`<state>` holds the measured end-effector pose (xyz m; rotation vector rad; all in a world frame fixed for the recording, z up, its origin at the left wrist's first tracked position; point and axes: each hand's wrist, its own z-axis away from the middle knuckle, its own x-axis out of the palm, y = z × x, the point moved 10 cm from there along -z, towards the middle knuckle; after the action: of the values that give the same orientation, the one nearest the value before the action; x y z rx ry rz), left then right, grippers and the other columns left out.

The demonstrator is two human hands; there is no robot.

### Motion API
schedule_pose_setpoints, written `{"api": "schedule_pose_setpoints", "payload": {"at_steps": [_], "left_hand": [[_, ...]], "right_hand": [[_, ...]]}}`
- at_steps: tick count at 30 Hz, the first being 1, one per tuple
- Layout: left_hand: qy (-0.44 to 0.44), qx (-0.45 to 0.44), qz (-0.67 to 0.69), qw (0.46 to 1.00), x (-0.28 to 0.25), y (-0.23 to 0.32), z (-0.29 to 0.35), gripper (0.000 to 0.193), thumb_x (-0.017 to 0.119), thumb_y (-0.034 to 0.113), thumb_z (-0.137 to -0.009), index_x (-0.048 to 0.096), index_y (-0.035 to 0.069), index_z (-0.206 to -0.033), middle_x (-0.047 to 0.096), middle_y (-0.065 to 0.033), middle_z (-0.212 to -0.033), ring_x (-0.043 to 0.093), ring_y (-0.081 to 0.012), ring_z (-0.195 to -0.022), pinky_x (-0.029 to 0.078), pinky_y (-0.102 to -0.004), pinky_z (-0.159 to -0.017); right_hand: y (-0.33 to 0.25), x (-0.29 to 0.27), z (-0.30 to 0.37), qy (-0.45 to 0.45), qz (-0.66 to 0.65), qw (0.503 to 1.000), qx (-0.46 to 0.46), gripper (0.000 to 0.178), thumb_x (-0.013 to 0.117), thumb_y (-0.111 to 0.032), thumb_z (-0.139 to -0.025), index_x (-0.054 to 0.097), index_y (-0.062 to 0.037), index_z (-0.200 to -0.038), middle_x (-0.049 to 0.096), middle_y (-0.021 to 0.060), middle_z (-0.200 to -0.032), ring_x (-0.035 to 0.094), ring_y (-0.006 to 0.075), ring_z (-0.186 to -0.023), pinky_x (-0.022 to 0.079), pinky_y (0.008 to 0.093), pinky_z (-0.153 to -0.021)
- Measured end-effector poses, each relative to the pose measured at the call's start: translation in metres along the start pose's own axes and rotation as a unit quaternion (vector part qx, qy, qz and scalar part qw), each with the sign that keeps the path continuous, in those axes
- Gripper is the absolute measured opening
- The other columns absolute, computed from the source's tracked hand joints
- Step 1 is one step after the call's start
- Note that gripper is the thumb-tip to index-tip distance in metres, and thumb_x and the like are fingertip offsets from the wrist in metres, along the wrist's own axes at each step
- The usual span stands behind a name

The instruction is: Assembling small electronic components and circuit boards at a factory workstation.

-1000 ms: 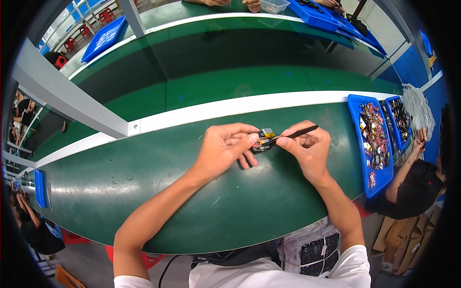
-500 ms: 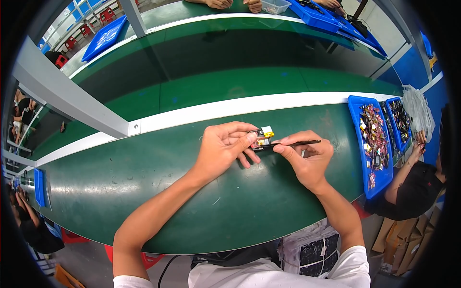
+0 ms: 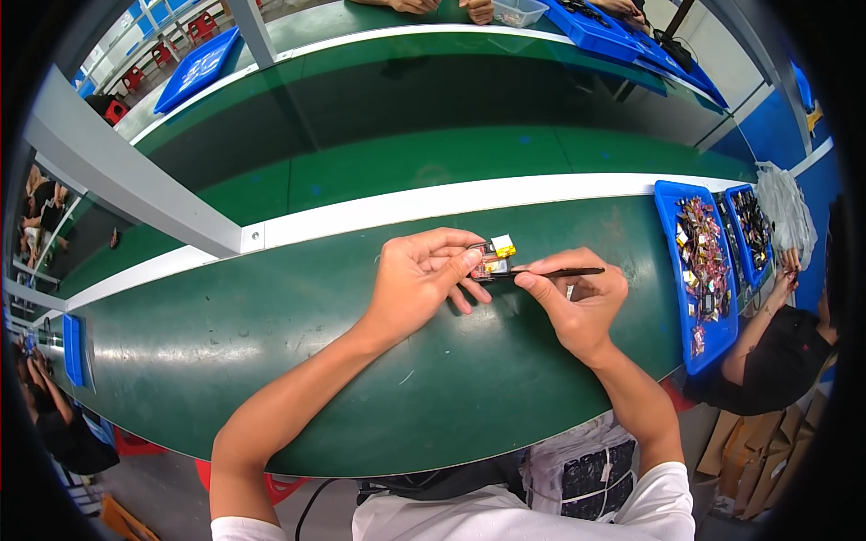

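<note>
My left hand (image 3: 417, 278) pinches a small electronic assembly (image 3: 492, 261) between thumb and fingers, above the green workbench (image 3: 298, 361). The assembly has a dark frame, thin reddish wires and a silver battery-like piece, with a white and yellow tab (image 3: 503, 245) sticking out on its far side. My right hand (image 3: 582, 298) is closed round a slim black tool (image 3: 573, 271), which looks like tweezers. The tool's tip reaches the right side of the assembly; whether it grips anything there is too small to tell.
At the right edge a blue tray (image 3: 696, 347) holds many small wired parts, beside another blue tray (image 3: 752, 270) of dark pieces. A seated person (image 3: 771, 352) is on the right. A grey post (image 3: 135, 171) rises at the left. A conveyor belt (image 3: 406, 144) runs beyond the white rail (image 3: 433, 200).
Both hands stay nearly in place. The black tool has shifted very slightly at the assembly. Marks on the belt beyond the rail have slid a little to the left.
</note>
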<state>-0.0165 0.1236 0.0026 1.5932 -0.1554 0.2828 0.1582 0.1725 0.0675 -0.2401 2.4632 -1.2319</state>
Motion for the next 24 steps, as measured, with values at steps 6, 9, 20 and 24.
{"api": "schedule_pose_setpoints", "payload": {"at_steps": [6, 9, 20, 24], "left_hand": [[0.007, -0.005, -0.003, 1.000, 0.0000, 0.0013, -0.0002, 0.029, 0.062, 0.011, -0.102, 0.063, -0.012, -0.120, 0.073, -0.0200, -0.096, 0.076, -0.0258, -0.074, 0.060, -0.0294, -0.055], [0.009, -0.011, -0.007, 1.000, 0.0004, 0.0009, -0.0011, 0.027, 0.061, 0.008, -0.102, 0.064, -0.012, -0.120, 0.073, -0.0221, -0.100, 0.077, -0.0271, -0.074, 0.061, -0.0292, -0.053], [0.010, -0.006, 0.003, 1.000, -0.0025, 0.0003, -0.0016, 0.027, 0.061, 0.011, -0.103, 0.064, -0.012, -0.119, 0.073, -0.0218, -0.097, 0.077, -0.0283, -0.074, 0.062, -0.0306, -0.054], [0.016, -0.002, 0.005, 1.000, -0.0036, 0.0012, -0.0014, 0.027, 0.061, 0.012, -0.103, 0.065, -0.011, -0.118, 0.074, -0.0214, -0.095, 0.076, -0.0281, -0.073, 0.061, -0.0306, -0.053]], "right_hand": [[-0.0035, -0.0006, 0.0002, 0.007, 0.001, 1.000, -0.010, 0.012, 0.086, -0.001, -0.079, 0.077, -0.0014, -0.086, 0.077, 0.0043, -0.077, 0.048, -0.0009, -0.046, 0.029, 0.0178, -0.042], [-0.0047, -0.0012, 0.0009, 0.013, -0.003, 1.000, -0.010, 0.012, 0.086, 0.000, -0.079, 0.077, -0.0012, -0.086, 0.077, 0.0047, -0.078, 0.049, -0.0005, -0.046, 0.030, 0.0175, -0.043], [-0.0007, 0.0020, 0.0036, 0.011, -0.022, 1.000, -0.008, 0.011, 0.086, 0.001, -0.078, 0.079, -0.0026, -0.085, 0.077, 0.0057, -0.083, 0.048, 0.0002, -0.047, 0.031, 0.0179, -0.042], [-0.0010, 0.0025, 0.0030, 0.010, -0.025, 1.000, -0.007, 0.011, 0.086, 0.001, -0.078, 0.079, -0.0029, -0.085, 0.077, 0.0055, -0.082, 0.047, 0.0001, -0.047, 0.031, 0.0180, -0.042]]}}
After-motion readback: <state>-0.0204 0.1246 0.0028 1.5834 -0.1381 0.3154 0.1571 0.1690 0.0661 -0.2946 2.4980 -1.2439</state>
